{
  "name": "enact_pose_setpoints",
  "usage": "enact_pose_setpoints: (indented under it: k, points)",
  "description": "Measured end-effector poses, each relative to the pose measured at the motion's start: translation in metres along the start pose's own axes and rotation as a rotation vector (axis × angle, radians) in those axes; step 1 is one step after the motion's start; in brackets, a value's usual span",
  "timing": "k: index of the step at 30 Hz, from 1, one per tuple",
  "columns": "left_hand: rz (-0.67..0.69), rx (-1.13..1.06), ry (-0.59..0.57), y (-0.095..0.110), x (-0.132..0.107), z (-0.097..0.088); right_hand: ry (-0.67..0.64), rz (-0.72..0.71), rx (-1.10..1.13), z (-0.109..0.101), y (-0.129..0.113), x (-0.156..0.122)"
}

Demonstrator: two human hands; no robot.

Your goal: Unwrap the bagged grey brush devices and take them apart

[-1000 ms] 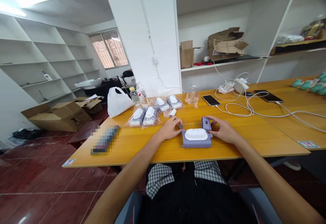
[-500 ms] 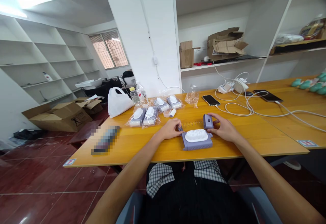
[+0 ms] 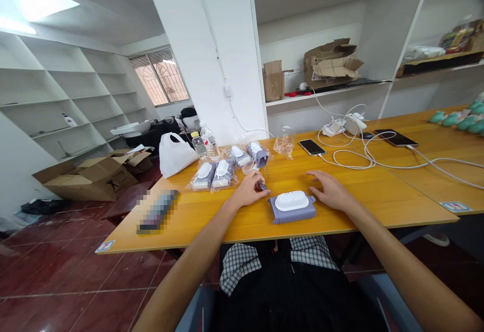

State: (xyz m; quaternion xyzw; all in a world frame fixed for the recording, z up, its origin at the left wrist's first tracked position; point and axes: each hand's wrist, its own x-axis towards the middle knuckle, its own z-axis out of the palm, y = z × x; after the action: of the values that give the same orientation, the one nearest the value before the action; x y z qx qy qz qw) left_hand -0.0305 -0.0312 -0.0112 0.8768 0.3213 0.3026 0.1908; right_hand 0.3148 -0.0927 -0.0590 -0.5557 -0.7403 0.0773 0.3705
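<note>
Hem of a checked shirt and black trousers nearest, below the front edge of an amber wooden surface. Both forearms reaching forward over that edge. Between the hands and close to the front edge, a lilac plastic brush with a white oval bristle pad, lying flat. Right hand resting palm down just beside the brush, its fingers spread apart and holding nothing. Left hand farther from the brush, its fingers pinched together on a small dark item, too small to identify. A pixelated, unreadable object on the surface, well left of the left hand.

Farther along the surface, a row of four clear plastic bags holding white-and-grey items, and a lilac block tilted on the rightmost bag. To the right, a loose clear bag, then a smartphone on a white cable. Past those, a power strip, a white charger and a second smartphone. Teal objects at the far right end.

At the far left corner, a white carrier bag and two plastic bottles. Beyond the surface, a cardboard box on the red tiled floor, white shelves, and a barred window.
</note>
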Motion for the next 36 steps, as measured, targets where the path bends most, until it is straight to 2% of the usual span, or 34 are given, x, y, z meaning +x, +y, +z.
enact_pose_setpoints:
  k: [3, 8, 12, 16, 20, 24, 28, 32, 36]
  points:
    - [0.029, -0.008, -0.023, -0.001, 0.001, 0.001, 0.003, -0.015, 0.028, -0.001, 0.001, 0.002]
    - [-0.006, -0.004, -0.027, -0.001, 0.002, 0.004, -0.028, -0.002, 0.027, -0.005, -0.004, 0.002]
    - [-0.025, -0.006, -0.029, 0.000, 0.002, 0.006, -0.117, -0.022, -0.017, -0.010, -0.014, 0.007]
    - [-0.036, 0.009, -0.031, 0.001, 0.002, 0.007, -0.260, -0.128, 0.020, -0.014, -0.023, 0.025]
    - [-0.029, 0.091, -0.017, 0.001, 0.003, 0.010, -0.324, -0.151, 0.085, -0.007, -0.028, 0.050]
    - [-0.028, 0.187, -0.006, 0.000, 0.004, 0.012, -0.281, -0.172, 0.038, 0.009, -0.036, 0.067]
    - [-0.029, 0.207, -0.003, 0.001, 0.005, 0.013, -0.208, -0.168, -0.003, 0.022, -0.043, 0.068]
    - [-0.011, 0.181, -0.014, 0.004, 0.005, 0.010, -0.181, -0.170, -0.045, 0.024, -0.044, 0.064]
    - [0.039, 0.166, -0.083, 0.007, 0.005, 0.006, -0.165, -0.140, -0.058, 0.020, -0.036, 0.064]
